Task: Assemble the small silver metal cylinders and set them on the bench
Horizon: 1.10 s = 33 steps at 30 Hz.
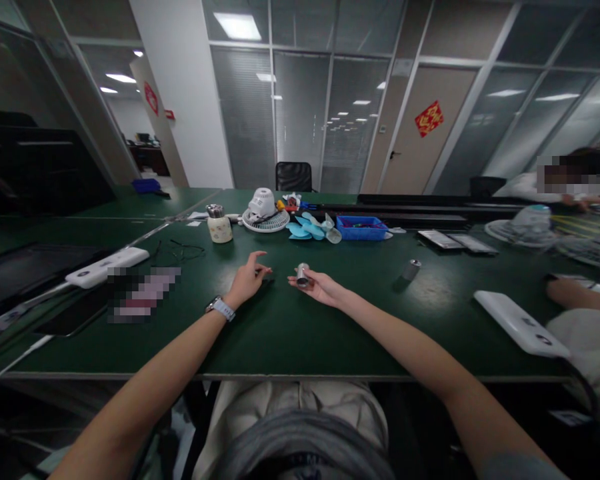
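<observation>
In the head view, my right hand holds a small silver metal cylinder just above the green tabletop, fingers beneath it. My left hand, with a watch on its wrist, is to the left of the cylinder and apart from it. Its fingers are bent and spread, and nothing shows between them. A second silver cylinder stands on the table further right. Beyond my hands lie light-blue fan blades and a white fan part with a round grille.
On the green table are a cream bottle, a blue tray, glasses and a white power strip. A white device lies at right, near another person's arm. Another person leans at far right.
</observation>
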{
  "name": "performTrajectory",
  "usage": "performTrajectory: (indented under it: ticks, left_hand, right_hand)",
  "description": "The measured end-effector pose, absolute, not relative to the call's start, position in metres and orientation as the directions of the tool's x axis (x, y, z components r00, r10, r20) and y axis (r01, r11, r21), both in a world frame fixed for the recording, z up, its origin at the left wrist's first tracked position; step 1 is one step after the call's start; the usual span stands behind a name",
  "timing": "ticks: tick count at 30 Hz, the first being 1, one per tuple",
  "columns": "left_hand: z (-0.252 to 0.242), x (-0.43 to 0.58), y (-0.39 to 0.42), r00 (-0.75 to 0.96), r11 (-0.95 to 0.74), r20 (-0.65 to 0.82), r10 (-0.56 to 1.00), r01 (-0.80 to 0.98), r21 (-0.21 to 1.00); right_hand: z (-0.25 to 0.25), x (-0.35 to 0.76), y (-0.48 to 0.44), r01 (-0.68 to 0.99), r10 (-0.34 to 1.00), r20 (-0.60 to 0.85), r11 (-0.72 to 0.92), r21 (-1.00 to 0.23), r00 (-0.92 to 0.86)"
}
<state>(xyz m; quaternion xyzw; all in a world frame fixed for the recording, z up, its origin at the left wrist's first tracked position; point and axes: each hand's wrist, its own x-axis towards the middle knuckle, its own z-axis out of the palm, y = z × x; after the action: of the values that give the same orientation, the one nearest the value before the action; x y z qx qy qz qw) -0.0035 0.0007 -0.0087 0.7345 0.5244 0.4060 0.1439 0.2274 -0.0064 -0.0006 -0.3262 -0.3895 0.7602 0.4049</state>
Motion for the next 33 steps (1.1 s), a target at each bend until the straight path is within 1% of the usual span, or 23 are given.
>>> performTrajectory:
  ticks: [2, 3, 4, 6, 7, 8, 10, 11, 12, 14, 17, 19, 21, 26, 28, 30, 31, 33]
  left_hand:
    - [-0.009, -0.004, 0.001, 0.126, -0.412, 0.447, 0.886, 0.657, 0.632]
    - [-0.009, -0.004, 0.002, 0.129, -0.414, 0.447, 0.885, 0.657, 0.630]
    - [-0.009, -0.004, 0.002, 0.130, -0.415, 0.448, 0.885, 0.658, 0.628]
    - [-0.009, -0.005, 0.002, 0.132, -0.417, 0.449, 0.884, 0.660, 0.625]
    - [-0.009, -0.005, 0.002, 0.135, -0.419, 0.449, 0.883, 0.659, 0.625]
    - [-0.009, -0.005, 0.002, 0.138, -0.421, 0.450, 0.883, 0.658, 0.624]
    - [-0.009, -0.005, 0.002, 0.145, -0.427, 0.450, 0.881, 0.655, 0.624]
    - [-0.009, -0.005, 0.002, 0.147, -0.429, 0.452, 0.880, 0.655, 0.622]
    - [-0.010, -0.005, 0.002, 0.149, -0.431, 0.454, 0.878, 0.657, 0.619]
    - [-0.010, -0.005, 0.002, 0.157, -0.438, 0.458, 0.875, 0.659, 0.611]
    - [-0.011, -0.005, 0.003, 0.164, -0.441, 0.456, 0.875, 0.658, 0.610]
    - [-0.011, -0.005, 0.003, 0.164, -0.440, 0.453, 0.876, 0.658, 0.611]
    - [-0.012, -0.005, 0.003, 0.165, -0.436, 0.448, 0.879, 0.661, 0.611]
    - [-0.011, -0.005, 0.002, 0.171, -0.425, 0.428, 0.887, 0.663, 0.616]
    - [-0.010, -0.004, 0.001, 0.172, -0.429, 0.431, 0.886, 0.658, 0.619]
    - [-0.008, -0.003, 0.000, 0.172, -0.433, 0.438, 0.883, 0.660, 0.614]
    - [-0.008, -0.003, 0.000, 0.167, -0.431, 0.441, 0.882, 0.667, 0.608]
    - [-0.007, -0.003, 0.000, 0.131, -0.409, 0.453, 0.882, 0.691, 0.597]
  right_hand:
    - [-0.004, 0.225, -0.007, -0.332, 0.893, -0.136, -0.296, -0.896, -0.429]
    - [-0.006, 0.225, -0.007, -0.301, 0.912, -0.100, -0.233, -0.925, -0.397]
    - [-0.008, 0.225, -0.007, -0.246, 0.933, -0.055, -0.150, -0.958, -0.354]
    - [-0.010, 0.230, -0.005, -0.066, 0.962, 0.075, 0.059, -0.996, -0.262]
    - [-0.010, 0.235, -0.003, 0.044, 0.962, 0.160, 0.174, -0.984, -0.223]
    - [-0.009, 0.243, 0.000, 0.157, 0.948, 0.252, 0.283, -0.946, -0.195]
    - [-0.004, 0.266, 0.010, 0.374, 0.896, 0.418, 0.444, -0.815, -0.152]
    - [-0.002, 0.280, 0.017, 0.481, 0.869, 0.480, 0.475, -0.736, -0.124]
    - [0.000, 0.297, 0.024, 0.588, 0.847, 0.525, 0.468, -0.659, -0.086]
    - [0.002, 0.333, 0.037, 0.758, 0.817, 0.577, 0.367, -0.539, 0.015]
    - [-0.005, 0.384, 0.052, 0.878, 0.804, 0.576, 0.161, -0.452, 0.149]
    - [-0.012, 0.409, 0.057, 0.893, 0.801, 0.551, 0.047, -0.448, 0.234]
    - [-0.020, 0.424, 0.062, 0.877, 0.789, 0.530, -0.023, -0.480, 0.311]
    - [-0.031, 0.433, 0.074, 0.777, 0.744, 0.486, -0.069, -0.625, 0.457]
    - [-0.031, 0.431, 0.077, 0.750, 0.732, 0.466, -0.091, -0.655, 0.497]
    - [-0.027, 0.424, 0.074, 0.780, 0.713, 0.501, -0.105, -0.616, 0.491]
    - [-0.024, 0.418, 0.071, 0.818, 0.700, 0.546, -0.095, -0.568, 0.460]
    - [-0.017, 0.396, 0.061, 0.900, 0.684, 0.653, -0.014, -0.435, 0.326]
